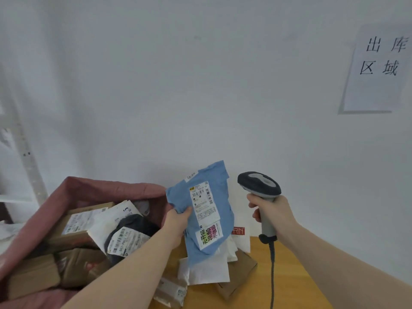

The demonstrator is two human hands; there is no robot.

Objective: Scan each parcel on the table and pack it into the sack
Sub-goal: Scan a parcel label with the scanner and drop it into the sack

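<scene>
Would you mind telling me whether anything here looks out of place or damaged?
Nothing stands out. The left hand holds the blue parcel, crumpled but intact, label facing up; the right hand grips the scanner beside it.

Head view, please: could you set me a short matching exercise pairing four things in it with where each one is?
Things:
1. blue parcel
2. scanner
3. black parcel
4. paper sign

Places:
A. on the wall
B. in the right hand
C. inside the sack
D. in the left hand

Pairs: 1-D, 2-B, 3-C, 4-A
</scene>
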